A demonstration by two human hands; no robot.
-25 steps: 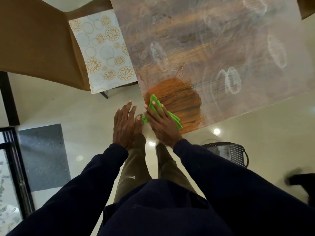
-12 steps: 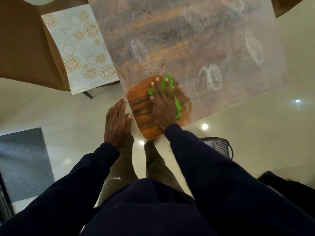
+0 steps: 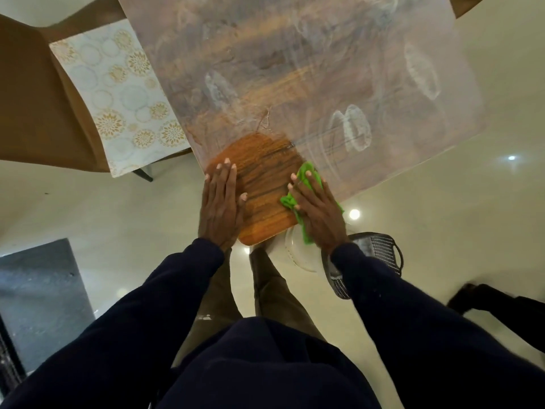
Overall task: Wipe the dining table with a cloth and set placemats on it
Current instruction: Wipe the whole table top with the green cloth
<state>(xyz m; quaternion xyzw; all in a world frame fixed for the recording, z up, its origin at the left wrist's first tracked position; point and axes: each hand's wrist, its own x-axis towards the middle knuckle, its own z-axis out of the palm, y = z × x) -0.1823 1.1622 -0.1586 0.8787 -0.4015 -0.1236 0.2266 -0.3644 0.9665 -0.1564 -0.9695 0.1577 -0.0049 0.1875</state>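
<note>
Right hand (image 3: 318, 215) presses the green cloth (image 3: 288, 201) flat, fingers straight, on the dusty dining table's (image 3: 295, 69) near corner; left hand (image 3: 219, 208) flat beside it, fingers extended, holding nothing; patterned placemat (image 3: 124, 93) on the chair (image 3: 35, 98) at left.

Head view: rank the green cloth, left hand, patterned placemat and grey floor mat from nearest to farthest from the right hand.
1. Green cloth, pressed under the right hand.
2. Left hand, flat on the table corner, to its left.
3. Patterned placemat, on the chair left of the table.
4. Grey floor mat, far left on the floor.
</note>
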